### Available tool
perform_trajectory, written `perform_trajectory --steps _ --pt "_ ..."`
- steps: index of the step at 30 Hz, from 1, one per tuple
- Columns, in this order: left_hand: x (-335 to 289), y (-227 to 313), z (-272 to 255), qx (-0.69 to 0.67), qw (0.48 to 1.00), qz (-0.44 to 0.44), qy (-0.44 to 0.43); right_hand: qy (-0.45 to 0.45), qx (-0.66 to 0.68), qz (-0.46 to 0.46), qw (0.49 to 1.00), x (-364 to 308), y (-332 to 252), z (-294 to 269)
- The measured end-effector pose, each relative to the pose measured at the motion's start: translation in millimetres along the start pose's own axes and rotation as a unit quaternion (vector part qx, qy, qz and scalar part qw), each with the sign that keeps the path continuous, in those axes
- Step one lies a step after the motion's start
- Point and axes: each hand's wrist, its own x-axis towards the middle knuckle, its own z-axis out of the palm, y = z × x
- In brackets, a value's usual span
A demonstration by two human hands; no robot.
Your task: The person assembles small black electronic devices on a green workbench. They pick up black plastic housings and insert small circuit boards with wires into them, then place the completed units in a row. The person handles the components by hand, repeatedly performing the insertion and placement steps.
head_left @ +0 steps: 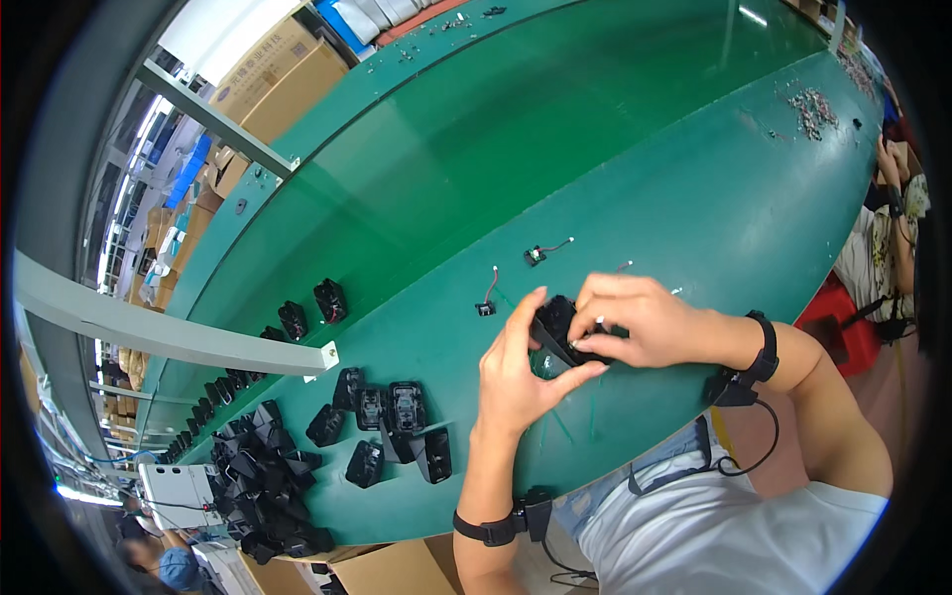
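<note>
My left hand (518, 375) grips a black plastic housing (557, 319) from its left side, thumb along the near edge and fingers on the far side. The housing is tilted, its hollow side facing up. Over its right side, my right hand (640, 322) is closed, fingertips pinched together down in the hollow. A small white tip shows between those fingers; what they pinch is mostly hidden. Beyond my hands lie two small black parts with thin wires, one nearer (486, 308) and one farther (535, 256). Another white wire end (625, 265) peeks out behind my right hand.
Several loose black housings (407, 407) lie left of me, beside a large heap of black parts (263, 481). More housings (329, 300) line the green belt (446, 188). A metal post (178, 322) crosses the left. Small parts (813, 111) are piled far right, near another person (883, 238).
</note>
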Motion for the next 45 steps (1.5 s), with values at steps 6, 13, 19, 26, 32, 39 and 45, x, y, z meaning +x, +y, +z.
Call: perform_trajectory --steps 6,13,19,26,32,39,45 --pt "1 -1 2 -0.033 0.999 0.014 0.016 0.015 0.054 0.030 0.998 4 -3 -3" --pt "1 5 3 0.007 1.000 0.012 -0.012 0.008 -0.122 -0.058 0.991 -3 -9 0" --pt "-1 3 4 -0.015 1.000 -0.001 -0.020 -0.077 0.032 0.031 0.996 2 7 -8" --pt "-2 -8 7 -0.177 0.980 -0.089 0.025 -0.042 0.129 0.029 0.990 5 0 -8" --pt "-6 1 -3 -0.131 0.986 -0.075 0.066 -0.031 0.364 0.155 0.918 6 2 -6" --pt "4 13 -3 -0.010 0.992 0.059 0.107 -0.068 0.641 0.295 0.705 1 20 -8" --pt "0 5 -6 -0.015 0.993 0.080 0.085 -0.067 0.657 0.292 0.691 -1 22 -2"
